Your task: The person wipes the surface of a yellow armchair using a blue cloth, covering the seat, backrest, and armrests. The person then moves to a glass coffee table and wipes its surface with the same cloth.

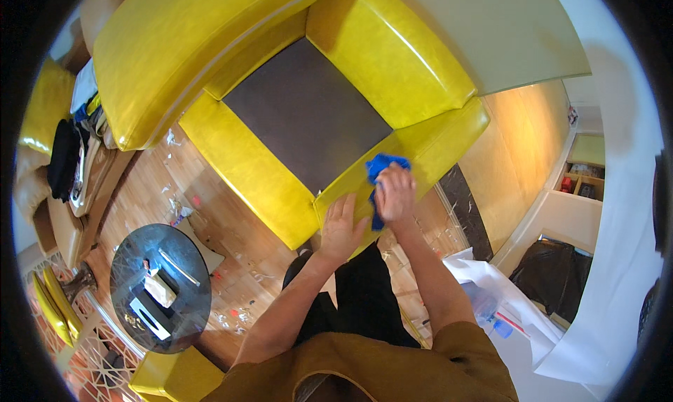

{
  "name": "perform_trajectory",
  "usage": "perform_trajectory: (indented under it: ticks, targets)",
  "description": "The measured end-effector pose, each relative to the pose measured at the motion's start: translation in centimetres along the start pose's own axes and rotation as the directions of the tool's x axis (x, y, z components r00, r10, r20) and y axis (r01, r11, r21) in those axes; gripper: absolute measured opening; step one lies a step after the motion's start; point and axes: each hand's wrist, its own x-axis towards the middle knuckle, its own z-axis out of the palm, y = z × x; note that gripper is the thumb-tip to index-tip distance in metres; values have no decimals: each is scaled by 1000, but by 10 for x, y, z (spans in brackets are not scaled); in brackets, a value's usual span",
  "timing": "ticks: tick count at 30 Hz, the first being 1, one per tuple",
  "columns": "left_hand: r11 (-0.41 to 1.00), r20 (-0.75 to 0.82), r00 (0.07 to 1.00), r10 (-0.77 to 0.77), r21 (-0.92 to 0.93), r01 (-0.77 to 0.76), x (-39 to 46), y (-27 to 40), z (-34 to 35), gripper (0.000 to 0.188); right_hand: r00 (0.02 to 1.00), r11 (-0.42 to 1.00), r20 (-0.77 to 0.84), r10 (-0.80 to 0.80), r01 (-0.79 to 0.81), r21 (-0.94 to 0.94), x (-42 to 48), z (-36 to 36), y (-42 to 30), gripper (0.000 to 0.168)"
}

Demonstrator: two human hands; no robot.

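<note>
A yellow upholstered armchair (402, 68) with a dark seat base (310, 113) fills the upper middle of the view. My right hand (395, 194) grips a blue cloth (386, 165) against the yellow armrest nearest me; part of the cloth hangs out below the fingers. Just to the left, my left hand (339, 231) lies on the same armrest, fingers somewhat spread, with nothing seen in it.
At lower left stands a round dark table (184, 307) bearing several small items. Scraps litter the wooden floor (236, 260). White sheeting (520, 297) and a clear plastic bottle (481, 302) lie at right, near a black plastic bag (554, 270). Clothes (63, 165) are piled far left.
</note>
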Motion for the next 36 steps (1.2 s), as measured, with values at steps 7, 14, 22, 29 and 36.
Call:
perform_trajectory:
  ticks: [7, 14, 22, 29, 36]
  targets:
    - [997, -38, 997, -64, 29, 65, 48, 30, 47, 59, 955, 954, 69, -290, 282, 101, 37, -28, 70, 23]
    - [971, -131, 989, -68, 219, 96, 93, 59, 100, 54, 969, 970, -87, -231, 222, -104, 107, -37, 180, 21]
    - [857, -188, 920, -343, 339, 389, 138, 87, 121, 44, 972, 972, -59, -229, 231, 30, 70, -31, 155, 29]
    - [854, -290, 906, -307, 336, 397, 136, 85, 124, 41, 955, 947, 35, -293, 285, 151, 105, -45, 200, 28]
    - [841, -370, 899, -235, 387, 379, 135, 81, 126, 37, 989, 982, -74, -130, 138, 132, 64, -40, 179, 37]
